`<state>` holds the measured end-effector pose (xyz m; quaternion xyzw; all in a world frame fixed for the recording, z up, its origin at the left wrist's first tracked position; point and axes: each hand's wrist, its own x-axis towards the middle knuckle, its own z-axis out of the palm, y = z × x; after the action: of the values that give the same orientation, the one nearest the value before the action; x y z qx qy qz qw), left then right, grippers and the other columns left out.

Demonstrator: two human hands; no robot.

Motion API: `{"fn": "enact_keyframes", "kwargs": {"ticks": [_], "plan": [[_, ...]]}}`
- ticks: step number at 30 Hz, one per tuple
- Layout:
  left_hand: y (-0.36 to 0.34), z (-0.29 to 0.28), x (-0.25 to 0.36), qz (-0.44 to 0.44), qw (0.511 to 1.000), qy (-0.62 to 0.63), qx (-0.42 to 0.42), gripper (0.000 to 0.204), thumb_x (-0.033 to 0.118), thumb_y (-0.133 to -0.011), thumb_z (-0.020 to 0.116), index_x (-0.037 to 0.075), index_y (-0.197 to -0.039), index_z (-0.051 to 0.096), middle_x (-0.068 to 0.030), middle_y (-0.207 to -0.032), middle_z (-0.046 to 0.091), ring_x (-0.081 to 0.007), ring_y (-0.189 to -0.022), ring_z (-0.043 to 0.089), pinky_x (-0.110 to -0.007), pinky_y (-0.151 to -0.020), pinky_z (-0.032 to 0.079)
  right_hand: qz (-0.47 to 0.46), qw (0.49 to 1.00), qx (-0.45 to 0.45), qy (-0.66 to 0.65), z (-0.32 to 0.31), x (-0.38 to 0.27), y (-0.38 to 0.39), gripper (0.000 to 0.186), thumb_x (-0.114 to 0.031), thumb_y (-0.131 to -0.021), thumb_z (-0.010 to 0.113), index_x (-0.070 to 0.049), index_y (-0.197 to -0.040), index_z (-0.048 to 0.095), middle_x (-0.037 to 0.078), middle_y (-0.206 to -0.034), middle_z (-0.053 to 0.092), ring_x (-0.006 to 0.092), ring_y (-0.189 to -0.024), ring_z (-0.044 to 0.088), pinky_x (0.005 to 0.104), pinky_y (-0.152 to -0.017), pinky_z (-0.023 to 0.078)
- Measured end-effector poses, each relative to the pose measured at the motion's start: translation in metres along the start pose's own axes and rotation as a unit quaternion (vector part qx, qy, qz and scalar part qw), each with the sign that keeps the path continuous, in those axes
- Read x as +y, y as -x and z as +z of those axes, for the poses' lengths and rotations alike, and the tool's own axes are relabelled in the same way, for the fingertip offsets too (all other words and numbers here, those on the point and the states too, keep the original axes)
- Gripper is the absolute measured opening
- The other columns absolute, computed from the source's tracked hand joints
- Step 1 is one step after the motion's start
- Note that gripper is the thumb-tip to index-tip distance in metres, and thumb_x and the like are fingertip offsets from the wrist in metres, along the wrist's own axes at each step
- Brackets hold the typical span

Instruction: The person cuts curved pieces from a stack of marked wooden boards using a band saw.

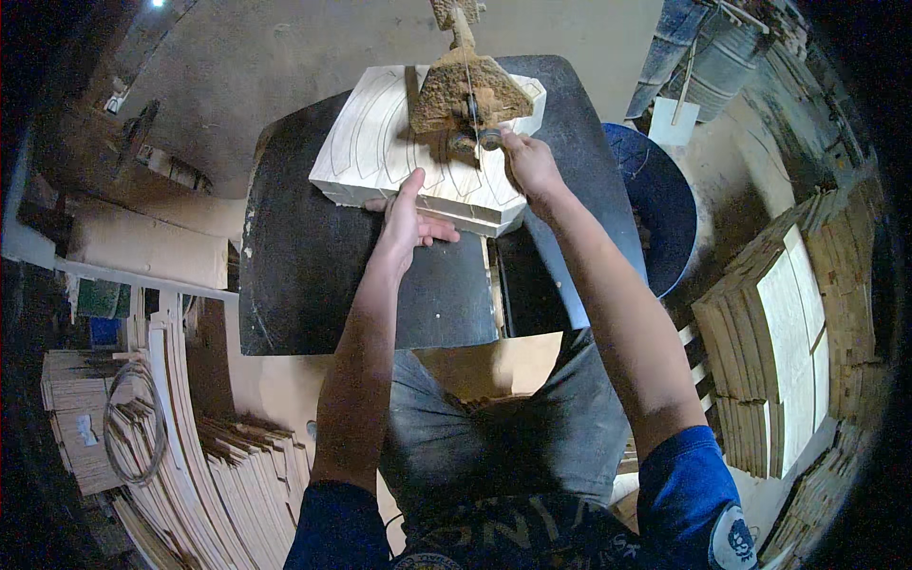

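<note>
A thick pale stacked wooden block (347,142) with curved pencil outlines rests on a black work table (294,275), beneath the dust-caked blade guide (446,95) of a band saw. The thin blade runs down in front of it to the block. My left hand (410,218) grips the block's near edge, thumb on the top face and fingers spread at the front and below. My right hand (534,166) is closed at a round knob (491,139) on the guide, just right of the blade; its underside fingers are partly hidden.
A blue bin (665,209) and grey drums (712,81) stand right and behind. Stacked wooden pieces (788,323) lie at the right, long strips (190,408) and a coiled band (152,427) at lower left. My legs are below the table.
</note>
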<state>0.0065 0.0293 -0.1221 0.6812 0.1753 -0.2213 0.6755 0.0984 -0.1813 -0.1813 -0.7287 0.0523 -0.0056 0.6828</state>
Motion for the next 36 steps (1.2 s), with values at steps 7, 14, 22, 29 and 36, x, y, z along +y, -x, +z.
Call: {"fn": "enact_keyframes", "kwargs": {"ticks": [7, 14, 22, 29, 36], "plan": [[-0.01, -0.006, 0.009, 0.001, 0.999, -0.047, -0.007, 0.089, 0.074, -0.09, 0.035, -0.003, -0.135, 0.041, -0.0259, -0.092, 0.069, -0.0258, -0.067, 0.071, -0.028, -0.056, 0.038, 0.009, 0.997, 0.029, 0.071, 0.0, -0.013, 0.007, 0.061, -0.053, -0.09, 0.054, 0.007, -0.091, 0.066, 0.034, -0.101, 0.065, 0.0466, -0.102, 0.062, 0.0458, -0.092, 0.046], [-0.014, -0.005, 0.02, 0.002, 0.999, -0.052, 0.008, 0.085, 0.072, -0.092, 0.034, -0.005, -0.127, 0.048, -0.0245, -0.089, 0.07, -0.0259, -0.064, 0.071, -0.027, -0.048, 0.036, 0.017, 0.995, 0.07, 0.074, 0.002, -0.018, 0.007, 0.05, -0.044, -0.093, 0.055, 0.005, -0.091, 0.065, 0.018, -0.089, 0.061, 0.0293, -0.084, 0.055, 0.0386, -0.077, 0.043], [-0.019, -0.004, 0.029, 0.015, 0.995, -0.094, 0.032, 0.086, 0.078, -0.087, 0.033, 0.0, -0.11, 0.062, -0.0183, -0.084, 0.072, -0.0233, -0.069, 0.071, -0.027, -0.057, 0.037, 0.002, 0.988, 0.125, 0.087, 0.005, -0.016, 0.003, 0.04, -0.035, -0.094, 0.058, 0.003, -0.086, 0.066, 0.005, -0.072, 0.061, 0.0139, -0.064, 0.053, 0.0325, -0.063, 0.044], [-0.024, -0.005, 0.034, 0.033, 0.993, -0.111, 0.004, 0.088, 0.077, -0.089, 0.029, -0.002, -0.113, 0.06, -0.019, -0.085, 0.072, -0.0249, -0.071, 0.071, -0.029, -0.058, 0.038, 0.021, 0.987, 0.099, 0.124, 0.001, -0.028, 0.009, 0.065, -0.054, -0.092, 0.052, 0.01, -0.103, 0.061, 0.035, -0.109, 0.062, 0.0493, -0.109, 0.058, 0.0485, -0.095, 0.044], [-0.033, -0.006, 0.038, 0.056, 0.992, -0.111, 0.013, 0.079, 0.066, -0.095, 0.027, -0.004, -0.124, 0.051, -0.0215, -0.086, 0.071, -0.0279, -0.068, 0.072, -0.03, -0.052, 0.038, -0.014, 0.982, 0.118, 0.146, 0.0, -0.036, 0.014, 0.061, -0.05, -0.093, 0.053, 0.009, -0.1, 0.061, 0.036, -0.107, 0.062, 0.0502, -0.106, 0.059, 0.0494, -0.094, 0.045]]}}
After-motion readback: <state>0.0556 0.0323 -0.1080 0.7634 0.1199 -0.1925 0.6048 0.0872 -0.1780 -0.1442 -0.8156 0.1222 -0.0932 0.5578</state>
